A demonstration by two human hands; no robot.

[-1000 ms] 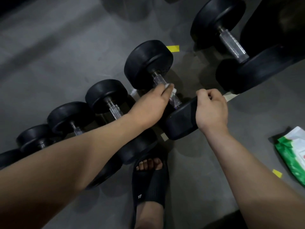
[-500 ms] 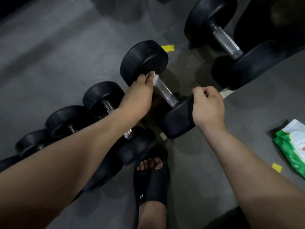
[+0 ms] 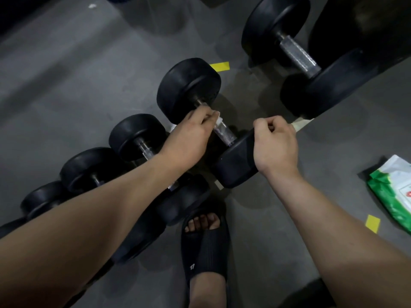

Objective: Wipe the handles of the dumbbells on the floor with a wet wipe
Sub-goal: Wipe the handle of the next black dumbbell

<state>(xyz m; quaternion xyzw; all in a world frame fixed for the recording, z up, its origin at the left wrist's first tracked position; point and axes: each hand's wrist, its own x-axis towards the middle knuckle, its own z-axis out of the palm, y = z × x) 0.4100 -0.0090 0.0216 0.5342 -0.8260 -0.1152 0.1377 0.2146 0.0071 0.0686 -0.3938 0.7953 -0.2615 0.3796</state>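
Black rubber-headed dumbbells (image 3: 138, 136) with metal handles lie side by side on the grey concrete floor (image 3: 66, 85). I count six: the largest dumbbell (image 3: 298, 56) apart at the upper right, the second-largest dumbbell (image 3: 189, 90) in the middle, and four smaller ones stepping down to the left, the last only a dark sliver at the edge. The left hand (image 3: 189, 138) pinches a small white wet wipe (image 3: 217, 117) against the far end of the knurled metal handle (image 3: 224, 134) of the second-largest dumbbell, just beside its far head. The right hand (image 3: 275, 143) has its fingers curled over the rim of the same dumbbell's near head (image 3: 235, 165), gripping it. One green and white soft pack of wipes (image 3: 393, 187) lies on the floor at the right edge, well apart from the row; it bears a red mark, but the print is too small to read. Two yellow tape strips are stuck to the floor, one (image 3: 220, 66) just behind the far head and one (image 3: 372, 223) near the pack. One foot in a black slide sandal (image 3: 206, 247) stands by the near heads, with a small white slanted logo (image 3: 192, 266) on the strap that I cannot make out as letters
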